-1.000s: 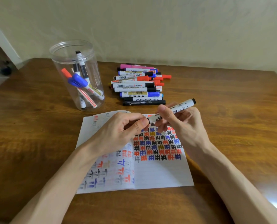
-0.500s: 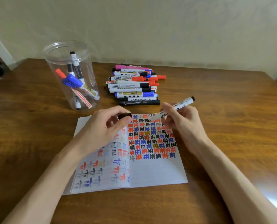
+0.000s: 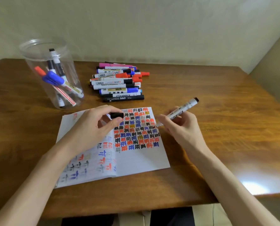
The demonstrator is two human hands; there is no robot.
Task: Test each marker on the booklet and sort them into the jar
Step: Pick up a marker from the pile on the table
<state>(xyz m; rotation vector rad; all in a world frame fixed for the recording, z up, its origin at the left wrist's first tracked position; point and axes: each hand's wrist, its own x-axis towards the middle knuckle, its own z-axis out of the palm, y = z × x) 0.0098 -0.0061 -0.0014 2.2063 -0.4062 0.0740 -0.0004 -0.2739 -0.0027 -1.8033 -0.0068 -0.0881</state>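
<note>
Wooden desk (image 3: 217, 136) against a pale wall: I see my right grip (image 3: 181, 128) pinching the uncapped marker (image 3: 183, 108), tip toward 8 o'clock at the booklet (image 3: 140, 162) edge; left grip (image 3: 93, 128) pinches a black cap (image 3: 117, 115).

We see a brown wooden table (image 3: 201, 75) with a clear grain, standing against a pale wall (image 3: 152, 30). Its near right part shines with a bright reflection. Three things lie directly on it. At the far left a transparent jar (image 3: 69, 66) stands upright, open at the top, with a few markers (image 3: 54, 77) leaning inside. To its right, near the far edge, is a pile (image 3: 118, 82) of pens lying almost parallel; a pink pen (image 3: 114, 64) is at the back and a black pen (image 3: 123, 99) at the front. Nearer to us an open booklet (image 3: 142, 160) lies flat, apart from both. Red, blue and black signs fill the upper half of its right page.
</note>
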